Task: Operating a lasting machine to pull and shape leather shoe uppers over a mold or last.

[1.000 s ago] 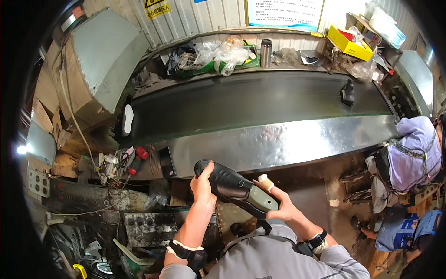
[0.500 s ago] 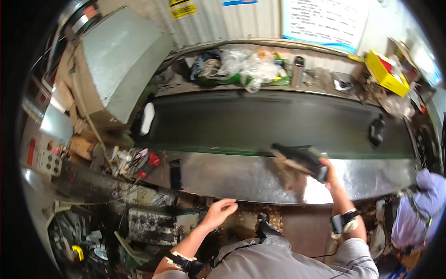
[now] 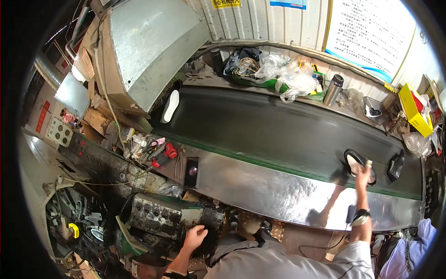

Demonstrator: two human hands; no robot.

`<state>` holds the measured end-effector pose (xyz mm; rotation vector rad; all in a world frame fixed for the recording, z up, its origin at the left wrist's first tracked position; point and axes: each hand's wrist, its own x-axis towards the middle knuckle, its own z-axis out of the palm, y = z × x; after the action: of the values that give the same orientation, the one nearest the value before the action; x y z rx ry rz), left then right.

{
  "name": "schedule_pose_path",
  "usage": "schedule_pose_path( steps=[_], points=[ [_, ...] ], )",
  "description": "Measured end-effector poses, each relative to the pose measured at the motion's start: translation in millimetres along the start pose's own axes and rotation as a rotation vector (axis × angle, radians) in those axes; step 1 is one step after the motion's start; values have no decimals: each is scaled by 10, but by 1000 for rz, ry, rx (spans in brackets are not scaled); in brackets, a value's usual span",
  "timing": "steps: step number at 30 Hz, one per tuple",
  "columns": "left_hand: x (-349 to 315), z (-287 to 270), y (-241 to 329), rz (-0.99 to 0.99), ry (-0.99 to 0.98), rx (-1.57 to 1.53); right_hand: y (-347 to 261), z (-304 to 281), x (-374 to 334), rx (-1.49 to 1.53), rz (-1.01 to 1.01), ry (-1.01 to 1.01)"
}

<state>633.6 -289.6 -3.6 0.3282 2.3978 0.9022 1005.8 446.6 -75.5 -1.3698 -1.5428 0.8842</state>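
- Mainly, a dark, long belt (image 3: 260, 125) spreads under the grip and far to the left of it, and nearer to the person than the grip runs a shiny metal ledge (image 3: 241, 176).
- Beyond the grip stands a ribbed pale wall (image 3: 260, 25); far to the left of the grip, one big grey metal hood (image 3: 158, 44) covers the belt's end, where a white sole-shaped piece (image 3: 171, 106) lies.
- Beyond the grip and to its right is a yellow box (image 3: 416, 110).
- The right arm is stretched forward, almost straight, with a band around the wrist; the right hand (image 3: 364, 176) is closed upon one end of a black shoe (image 3: 354, 162).
- The left hand (image 3: 195, 237) is low and well to the left of the grip, with fingers bent inward, nothing seen in it; whether its fingertips meet, I cannot tell.
- The shoe is over the belt's right part, its pale underside facing up. Its long axis goes slantwise: the free rounded end points away and left from the grip.
- Just right of the grip, another black shoe (image 3: 396, 166) rests on the belt.
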Motion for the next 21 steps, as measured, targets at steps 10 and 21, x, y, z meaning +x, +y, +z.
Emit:
schedule_pose_path(
  steps=[10, 21],
  points=[
    [2205, -252, 1739, 554, -8, 61, -1463, 1278, -3391, -345, -607, -830],
    [5299, -1545, 1642, 247, 363, 335, -1795, 1142, -3667, -611, 103, -287]
  ],
)
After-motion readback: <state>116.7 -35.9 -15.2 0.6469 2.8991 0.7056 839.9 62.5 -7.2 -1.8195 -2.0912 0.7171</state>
